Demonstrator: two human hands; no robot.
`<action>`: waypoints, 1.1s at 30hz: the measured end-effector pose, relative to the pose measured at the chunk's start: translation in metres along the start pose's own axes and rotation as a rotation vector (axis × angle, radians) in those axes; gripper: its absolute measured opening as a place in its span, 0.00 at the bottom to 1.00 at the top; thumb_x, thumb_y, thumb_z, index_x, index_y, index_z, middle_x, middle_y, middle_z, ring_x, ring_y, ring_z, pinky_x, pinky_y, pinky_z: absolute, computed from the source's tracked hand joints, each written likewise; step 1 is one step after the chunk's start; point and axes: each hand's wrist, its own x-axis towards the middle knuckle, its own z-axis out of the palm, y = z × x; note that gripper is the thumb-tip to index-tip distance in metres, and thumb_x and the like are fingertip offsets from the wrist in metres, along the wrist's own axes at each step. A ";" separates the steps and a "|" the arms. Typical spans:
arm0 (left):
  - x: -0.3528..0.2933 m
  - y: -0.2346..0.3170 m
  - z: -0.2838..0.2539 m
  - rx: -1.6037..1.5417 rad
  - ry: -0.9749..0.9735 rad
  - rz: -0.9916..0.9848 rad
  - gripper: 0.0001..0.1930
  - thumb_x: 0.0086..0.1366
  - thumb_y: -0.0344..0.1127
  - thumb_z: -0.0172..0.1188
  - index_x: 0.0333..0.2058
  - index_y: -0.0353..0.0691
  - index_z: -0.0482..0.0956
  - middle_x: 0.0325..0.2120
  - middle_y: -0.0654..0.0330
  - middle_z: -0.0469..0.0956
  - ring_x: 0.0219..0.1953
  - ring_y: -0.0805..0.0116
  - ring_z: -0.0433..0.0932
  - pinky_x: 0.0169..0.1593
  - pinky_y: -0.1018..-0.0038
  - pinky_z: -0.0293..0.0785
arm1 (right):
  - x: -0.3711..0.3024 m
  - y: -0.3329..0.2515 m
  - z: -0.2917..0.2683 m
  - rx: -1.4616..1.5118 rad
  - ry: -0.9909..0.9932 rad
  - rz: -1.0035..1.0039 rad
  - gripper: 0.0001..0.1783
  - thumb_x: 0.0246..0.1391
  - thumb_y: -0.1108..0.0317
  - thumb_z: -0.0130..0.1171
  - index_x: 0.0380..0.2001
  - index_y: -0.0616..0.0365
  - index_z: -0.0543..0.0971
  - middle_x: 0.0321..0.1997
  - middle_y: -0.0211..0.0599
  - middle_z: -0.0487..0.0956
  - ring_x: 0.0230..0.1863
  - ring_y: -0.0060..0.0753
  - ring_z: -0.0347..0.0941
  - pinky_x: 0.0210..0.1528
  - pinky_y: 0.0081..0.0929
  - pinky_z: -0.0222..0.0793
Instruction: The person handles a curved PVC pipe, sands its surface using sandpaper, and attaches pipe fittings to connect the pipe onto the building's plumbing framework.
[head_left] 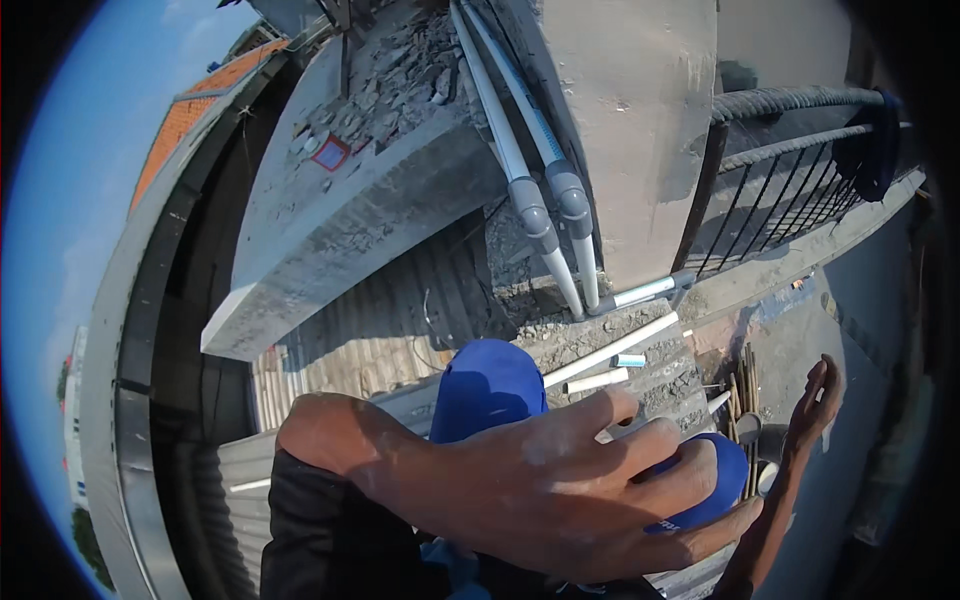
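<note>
My left hand (560, 490) reaches across the lower middle, back of the hand up. Its fingers are loosely bent and apart, with nothing visible in them; the palm is hidden. At the right, my right hand (825, 390) is raised edge-on with its fingers up, and I see nothing in it. Beyond the left hand, two white plastic pipes (497, 110) run down the wall through grey fittings (570, 190). At their foot a short white pipe (645, 292) joins grey elbows. Loose pipe offcuts (597, 381) and a longer white pipe (612, 352) lie nearby.
Two rounded blue shapes (490, 385), perhaps shoe toes, show around my left hand. A concrete ledge (350, 235) carries rubble (400, 90). Corrugated roofing (370, 335) lies below it. A metal railing (790, 160) stands at right, with thin sticks (745, 385) below.
</note>
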 end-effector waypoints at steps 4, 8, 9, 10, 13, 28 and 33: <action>-0.050 -0.038 -0.011 -0.132 -0.079 -0.152 0.19 0.53 0.31 0.60 0.46 0.42 0.75 0.36 0.59 0.75 0.36 0.67 0.76 0.38 0.73 0.70 | 0.051 -0.136 0.057 0.122 -0.132 -0.464 0.11 0.59 0.70 0.50 0.43 0.63 0.72 0.37 0.42 0.76 0.36 0.33 0.72 0.41 0.28 0.67; -0.109 -0.120 -0.021 -0.071 0.166 -0.671 0.13 0.56 0.27 0.59 0.42 0.38 0.77 0.31 0.59 0.77 0.32 0.68 0.76 0.38 0.74 0.71 | 0.101 -0.238 0.101 0.163 -0.118 -0.720 0.15 0.58 0.71 0.51 0.48 0.61 0.69 0.47 0.44 0.73 0.47 0.38 0.70 0.49 0.32 0.65; -0.123 -0.152 -0.021 -0.034 0.238 -0.804 0.12 0.56 0.27 0.59 0.41 0.36 0.77 0.29 0.58 0.77 0.31 0.70 0.76 0.37 0.76 0.71 | 0.114 -0.258 0.111 0.139 -0.029 -0.799 0.17 0.58 0.70 0.51 0.50 0.60 0.67 0.52 0.46 0.71 0.52 0.40 0.68 0.52 0.33 0.63; -0.145 -0.186 -0.029 0.000 0.317 -0.874 0.11 0.57 0.27 0.58 0.40 0.35 0.77 0.29 0.57 0.78 0.31 0.70 0.77 0.37 0.75 0.71 | 0.122 -0.279 0.129 0.144 0.072 -0.892 0.22 0.57 0.66 0.52 0.53 0.58 0.65 0.56 0.48 0.67 0.57 0.43 0.63 0.56 0.38 0.59; -0.209 -0.321 -0.055 0.154 0.383 -1.024 0.09 0.57 0.29 0.56 0.37 0.37 0.79 0.31 0.53 0.79 0.29 0.61 0.78 0.36 0.70 0.73 | 0.141 -0.331 0.158 0.109 0.239 -1.127 0.30 0.55 0.58 0.54 0.59 0.56 0.60 0.62 0.52 0.57 0.64 0.50 0.53 0.62 0.47 0.49; -0.350 -0.627 -0.050 0.164 -0.057 -1.074 0.12 0.51 0.41 0.64 0.31 0.41 0.81 0.27 0.55 0.80 0.32 0.57 0.79 0.36 0.64 0.72 | 0.128 -0.356 0.188 -0.172 0.265 -1.175 0.35 0.58 0.59 0.43 0.64 0.58 0.45 0.69 0.58 0.36 0.70 0.55 0.29 0.66 0.52 0.33; -0.328 -0.593 -0.071 0.527 0.232 -1.175 0.09 0.53 0.37 0.63 0.30 0.39 0.79 0.29 0.55 0.80 0.34 0.57 0.78 0.38 0.66 0.71 | 0.127 -0.354 0.182 -0.215 0.266 -1.190 0.39 0.54 0.59 0.48 0.65 0.56 0.46 0.68 0.62 0.33 0.70 0.59 0.28 0.65 0.52 0.36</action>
